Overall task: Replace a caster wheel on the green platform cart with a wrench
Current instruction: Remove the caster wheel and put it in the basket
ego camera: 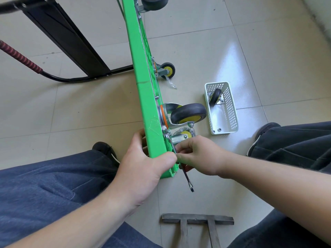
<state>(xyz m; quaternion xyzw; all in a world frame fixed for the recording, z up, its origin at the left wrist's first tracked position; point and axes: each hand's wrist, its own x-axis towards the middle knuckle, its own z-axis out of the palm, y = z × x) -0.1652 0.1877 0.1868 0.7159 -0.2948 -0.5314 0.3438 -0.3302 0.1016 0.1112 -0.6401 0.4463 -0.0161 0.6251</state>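
The green platform cart [141, 72] stands on its edge, its underside facing right. My left hand [143, 161] grips the deck's near corner. A metal wrench [186, 176] runs from the mounting plate of a small caster [182, 137] at that corner down past my fingers. My right hand [197, 154] pinches the wrench's shaft close to the deck. A larger grey caster with a yellow hub [188, 113] is mounted just above it. Two more casters [167, 69] [155, 2] sit farther along the deck.
A white perforated basket [231, 111] lies on the tiled floor to the right, holding a loose caster [215, 96] and small nuts. A grey metal frame [197, 221] lies near my feet. The black cart handle with a red grip [19, 57] is at left.
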